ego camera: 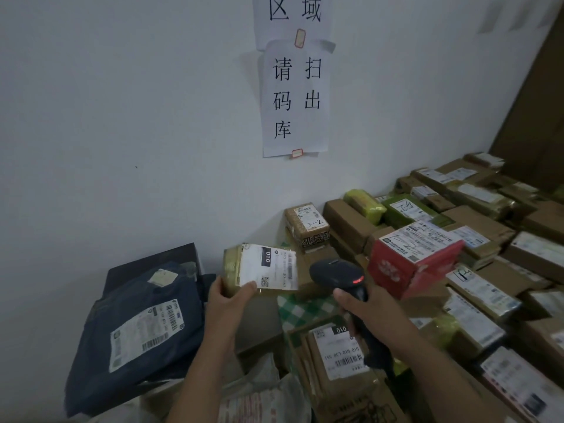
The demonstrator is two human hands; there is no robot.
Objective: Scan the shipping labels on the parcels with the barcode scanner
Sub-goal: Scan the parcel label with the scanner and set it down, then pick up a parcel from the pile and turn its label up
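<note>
I am gripping the scanner (pixel 337 276) by its handle in my right hand (pixel 364 306), fingers wrapped round it. My left hand (pixel 227 296) is pinching a small parcel (pixel 232 267) by its lower corner, thumb lying on the label (pixel 274 267). The parcel is hanging in the air at about 10 o'clock from the scanner, just beside its head, with the label tilting up toward me. A red light is glowing on the scanner's head, so I am judging this scan to be in hand, though I am seeing no beam on the label. How many are done I cannot tell, since nothing here is marking a parcel as scanned. A dark bag (pixel 137 328) is lying at 8 o'clock with its label up, and a red box (pixel 393 270) is sitting at 3 o'clock of the scanner. Brown boxes (pixel 488 227) are stretching away toward 2 o'clock along the wall (pixel 122 117), most showing labels and some bearing handwritten marks. I am reckoning most of the job is left. As for containers, what looks like an open carton (pixel 294 343) at 6 o'clock seems to be holding flat parcels (pixel 341 352) on edge, one label showing. Every parcel is sealed, so I am seeing nothing of their contents.
</note>
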